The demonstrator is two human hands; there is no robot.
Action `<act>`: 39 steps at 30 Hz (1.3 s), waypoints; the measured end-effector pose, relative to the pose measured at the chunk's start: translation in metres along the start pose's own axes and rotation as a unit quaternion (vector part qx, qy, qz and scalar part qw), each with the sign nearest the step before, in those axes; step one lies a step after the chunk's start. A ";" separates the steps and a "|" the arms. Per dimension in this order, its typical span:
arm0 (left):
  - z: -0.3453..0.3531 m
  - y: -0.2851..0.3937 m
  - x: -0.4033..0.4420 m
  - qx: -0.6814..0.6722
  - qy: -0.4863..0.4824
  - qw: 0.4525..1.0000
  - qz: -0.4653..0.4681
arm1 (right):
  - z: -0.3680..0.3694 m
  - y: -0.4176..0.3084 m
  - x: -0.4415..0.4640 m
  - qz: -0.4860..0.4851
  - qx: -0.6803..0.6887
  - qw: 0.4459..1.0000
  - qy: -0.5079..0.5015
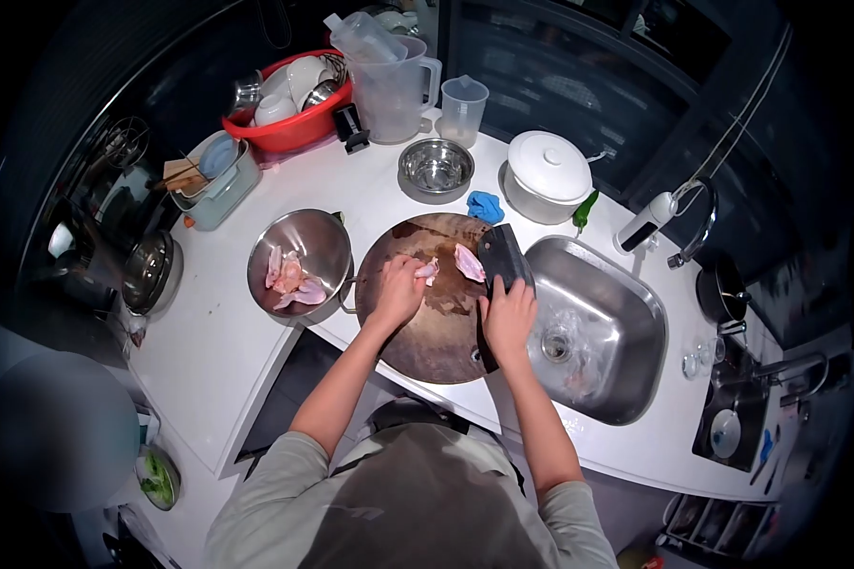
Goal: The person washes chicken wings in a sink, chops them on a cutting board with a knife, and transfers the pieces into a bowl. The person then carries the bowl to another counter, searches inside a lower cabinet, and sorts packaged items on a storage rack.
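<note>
While the left hand [401, 292] pinches raw meat [430, 272] on the round board [429, 337], the right hand [510, 318] grips a cleaver [504, 254].

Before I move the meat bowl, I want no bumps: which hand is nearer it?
The left hand, over the board just right of the meat bowl; the right hand is farther right, on the cleaver.

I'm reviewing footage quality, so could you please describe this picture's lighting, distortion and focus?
Head view: corners fall black, fisheye distortion bows the white countertop, glare streaks the steel sink, a round blur covers part of the lower left; the cleaver appears fairly focused.
</note>
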State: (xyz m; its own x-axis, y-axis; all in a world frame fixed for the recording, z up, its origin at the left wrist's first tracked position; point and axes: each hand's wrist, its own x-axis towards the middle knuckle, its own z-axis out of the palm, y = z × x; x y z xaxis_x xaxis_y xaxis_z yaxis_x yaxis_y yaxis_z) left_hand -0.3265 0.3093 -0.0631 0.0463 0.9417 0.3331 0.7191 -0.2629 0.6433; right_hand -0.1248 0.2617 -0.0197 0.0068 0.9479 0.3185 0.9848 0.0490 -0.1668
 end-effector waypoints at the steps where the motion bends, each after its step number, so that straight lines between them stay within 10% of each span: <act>1: 0.000 -0.002 0.001 -0.005 0.001 1.000 0.005 | 0.000 0.000 0.010 -0.026 0.034 0.999 0.020; 10: -0.007 0.016 0.001 0.094 -0.033 0.989 -0.113 | 0.046 -0.012 0.073 -0.109 0.088 0.988 -0.062; 20: -0.006 -0.001 -0.008 -0.088 0.048 0.988 -0.121 | 0.051 -0.042 0.066 -0.135 0.254 0.949 -0.125; 23: -0.013 -0.014 -0.006 -0.256 0.061 0.943 -0.204 | 0.063 -0.056 0.072 -0.100 0.413 0.889 -0.170; 26: -0.051 -0.009 -0.002 -0.491 0.059 0.823 -0.280 | 0.044 -0.091 0.077 0.068 0.664 0.676 -0.313; 30: -0.110 -0.023 0.001 -0.541 0.103 0.770 -0.323 | 0.040 -0.144 0.094 0.061 0.703 0.603 -0.371; 39: -0.154 -0.146 -0.005 -0.532 -0.003 0.766 -0.360 | 0.118 -0.252 0.104 -0.044 0.530 0.739 -0.413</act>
State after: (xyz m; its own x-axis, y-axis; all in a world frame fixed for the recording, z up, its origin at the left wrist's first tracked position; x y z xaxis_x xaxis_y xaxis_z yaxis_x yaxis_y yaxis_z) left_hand -0.5390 0.3109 -0.0523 -0.0920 0.9233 -0.3729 -0.4133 0.3052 0.8579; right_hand -0.3925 0.3849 -0.0547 -0.5882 0.7742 -0.2339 0.2821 -0.0747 -0.9565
